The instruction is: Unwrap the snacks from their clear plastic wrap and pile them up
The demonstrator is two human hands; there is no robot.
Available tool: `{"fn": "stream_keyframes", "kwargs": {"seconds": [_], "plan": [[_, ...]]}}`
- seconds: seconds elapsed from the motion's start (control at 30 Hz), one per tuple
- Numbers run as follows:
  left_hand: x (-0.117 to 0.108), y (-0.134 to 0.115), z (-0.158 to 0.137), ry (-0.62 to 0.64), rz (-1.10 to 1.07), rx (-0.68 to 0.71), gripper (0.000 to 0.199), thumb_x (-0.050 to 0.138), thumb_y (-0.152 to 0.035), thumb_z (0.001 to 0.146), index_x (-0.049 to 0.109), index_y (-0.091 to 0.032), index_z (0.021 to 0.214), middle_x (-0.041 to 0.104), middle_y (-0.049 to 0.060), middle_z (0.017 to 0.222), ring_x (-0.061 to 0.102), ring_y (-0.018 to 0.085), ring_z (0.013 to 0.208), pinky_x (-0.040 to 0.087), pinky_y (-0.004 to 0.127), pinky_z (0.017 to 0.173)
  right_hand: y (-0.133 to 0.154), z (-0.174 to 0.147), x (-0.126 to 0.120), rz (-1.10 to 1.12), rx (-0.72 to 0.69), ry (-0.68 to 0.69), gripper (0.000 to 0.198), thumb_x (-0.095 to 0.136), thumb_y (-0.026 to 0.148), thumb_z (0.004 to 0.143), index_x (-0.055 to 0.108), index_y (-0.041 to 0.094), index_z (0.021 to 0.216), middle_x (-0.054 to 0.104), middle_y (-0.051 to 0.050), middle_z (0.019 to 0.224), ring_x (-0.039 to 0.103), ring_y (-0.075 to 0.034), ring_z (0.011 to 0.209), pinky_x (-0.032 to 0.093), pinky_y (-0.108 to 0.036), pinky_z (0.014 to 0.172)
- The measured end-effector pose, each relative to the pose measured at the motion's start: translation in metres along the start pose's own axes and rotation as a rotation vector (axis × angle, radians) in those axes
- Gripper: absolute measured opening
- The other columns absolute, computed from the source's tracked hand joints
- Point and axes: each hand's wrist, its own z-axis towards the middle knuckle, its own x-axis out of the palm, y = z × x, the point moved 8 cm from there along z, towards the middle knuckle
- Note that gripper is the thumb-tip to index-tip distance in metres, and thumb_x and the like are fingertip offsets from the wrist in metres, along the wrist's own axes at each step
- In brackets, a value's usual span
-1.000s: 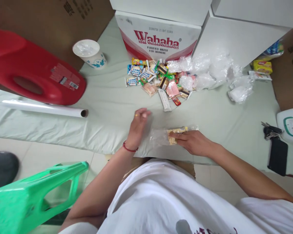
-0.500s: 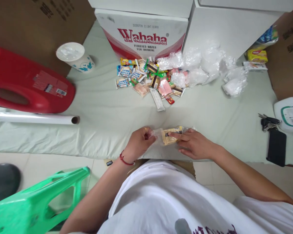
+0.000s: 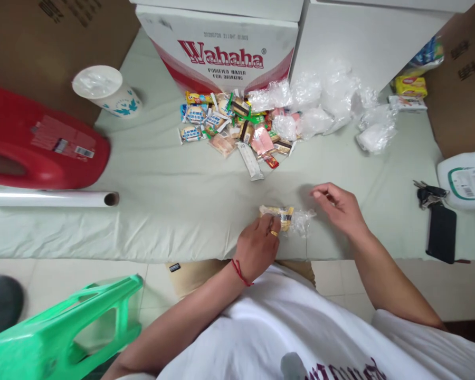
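A small yellow snack packet (image 3: 286,218) with a dark stripe lies near the table's front edge, wrapped in clear plastic film (image 3: 301,224). The loose end of the film spreads out to its right. My left hand (image 3: 258,244), with a ring and a red string bracelet, has its bent fingers pressed down on the packet's left part and hides some of it. To the right, apart from the film, is my right hand (image 3: 338,208); its thumb and forefinger tips are together and nothing shows between them.
Behind lie a pile of wrapped snacks (image 3: 241,129) and several clear plastic bundles (image 3: 316,121), against a Wahaha box (image 3: 225,55). On the left are a paper cup (image 3: 121,100), a red jug (image 3: 75,163) and a white roll (image 3: 51,199). Keys (image 3: 429,195) and a phone (image 3: 441,235) lie right.
My right hand has lifted off the packet and moved right. My left hand has let go of the film's left end and moved right, onto the packet.
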Motion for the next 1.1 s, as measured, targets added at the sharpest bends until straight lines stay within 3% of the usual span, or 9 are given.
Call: {"fn": "stream_keyframes", "kwargs": {"seconds": [0.07, 0.17, 0.3, 0.5, 0.63, 0.8, 0.93, 1.0, 1.1], "plan": [[0.001, -0.001, -0.001, 0.004, 0.015, 0.019, 0.038, 0.053, -0.010, 0.091, 0.057, -0.014, 0.129, 0.067, 0.013, 0.113, 0.065, 0.024, 0.093, 0.054, 0.034, 0.071, -0.013, 0.005, 0.004, -0.088, 0.099, -0.006, 0.040, 0.053, 0.054, 0.101, 0.072, 0.022, 0.115, 0.077, -0.009, 0.104, 0.069, -0.025, 0.093, 0.051, -0.035, 0.083], [0.001, -0.003, -0.003, 0.004, 0.002, 0.043, 0.043, 0.058, -0.016, 0.091, 0.055, -0.013, 0.134, 0.066, 0.016, 0.119, 0.065, 0.025, 0.096, 0.055, 0.036, 0.073, -0.019, 0.005, 0.031, -0.158, 0.131, 0.207, 0.043, 0.056, 0.058, 0.097, 0.073, 0.020, 0.110, 0.075, -0.008, 0.089, 0.066, -0.025, 0.088, 0.048, -0.036, 0.080], [0.001, 0.000, -0.007, -0.040, -0.016, 0.046, 0.047, 0.058, -0.017, 0.092, 0.052, -0.013, 0.138, 0.065, 0.018, 0.124, 0.065, 0.026, 0.099, 0.057, 0.037, 0.075, -0.025, -0.014, 0.034, -0.015, 0.205, 0.382, 0.039, 0.059, 0.057, 0.094, 0.073, 0.020, 0.092, 0.067, -0.002, 0.076, 0.057, -0.018, 0.071, 0.043, -0.030, 0.068], [0.010, 0.011, -0.010, -0.091, -0.121, 0.038, 0.047, 0.053, -0.015, 0.095, 0.050, -0.018, 0.142, 0.064, 0.015, 0.121, 0.066, 0.024, 0.100, 0.058, 0.036, 0.082, -0.041, -0.050, -0.036, 0.138, 0.326, 0.237, 0.042, 0.071, 0.064, 0.086, 0.073, 0.021, 0.090, 0.067, -0.003, 0.084, 0.056, -0.018, 0.077, 0.045, -0.030, 0.070], [0.016, 0.015, -0.014, -0.122, -0.140, 0.073, 0.062, 0.051, -0.014, 0.095, 0.039, -0.023, 0.156, 0.062, 0.014, 0.120, 0.065, 0.022, 0.094, 0.057, 0.035, 0.083, -0.055, -0.067, -0.058, 0.169, 0.405, 0.067, 0.047, 0.078, 0.069, 0.078, 0.072, 0.023, 0.089, 0.066, -0.004, 0.086, 0.058, -0.018, 0.081, 0.048, -0.030, 0.073], [0.020, 0.017, -0.017, -0.132, -0.115, 0.076, 0.071, 0.050, -0.010, 0.093, 0.033, -0.025, 0.161, 0.062, 0.013, 0.120, 0.062, 0.022, 0.093, 0.056, 0.034, 0.083, -0.052, -0.081, -0.013, 0.237, 0.489, 0.129, 0.054, 0.071, 0.075, 0.081, 0.066, 0.021, 0.086, 0.063, -0.003, 0.079, 0.056, -0.016, 0.072, 0.048, -0.028, 0.063], [0.023, 0.018, -0.017, -0.115, -0.107, 0.069, 0.070, 0.049, -0.012, 0.094, 0.033, -0.026, 0.161, 0.062, 0.012, 0.121, 0.062, 0.022, 0.094, 0.055, 0.034, 0.082, -0.046, -0.093, 0.025, 0.328, 0.582, 0.032, 0.060, 0.079, 0.071, 0.074, 0.061, 0.023, 0.106, 0.065, -0.003, 0.089, 0.058, -0.017, 0.072, 0.048, -0.027, 0.057], [0.024, 0.018, -0.017, -0.116, -0.098, 0.069, 0.069, 0.049, -0.013, 0.094, 0.033, -0.026, 0.160, 0.062, 0.012, 0.121, 0.061, 0.021, 0.092, 0.055, 0.034, 0.081, -0.046, -0.098, 0.032, 0.395, 0.587, -0.043, 0.063, 0.085, 0.066, 0.069, 0.060, 0.024, 0.109, 0.063, 0.000, 0.084, 0.056, -0.015, 0.069, 0.047, -0.027, 0.059], [0.023, 0.018, -0.017, -0.128, -0.104, 0.080, 0.069, 0.049, -0.013, 0.094, 0.034, -0.025, 0.160, 0.062, 0.012, 0.119, 0.060, 0.021, 0.089, 0.055, 0.034, 0.079, -0.051, -0.112, 0.020, 0.455, 0.578, -0.092, 0.046, 0.084, 0.060, 0.075, 0.065, 0.023, 0.094, 0.053, 0.004, 0.071, 0.046, -0.012, 0.061, 0.040, -0.026, 0.056]]}}
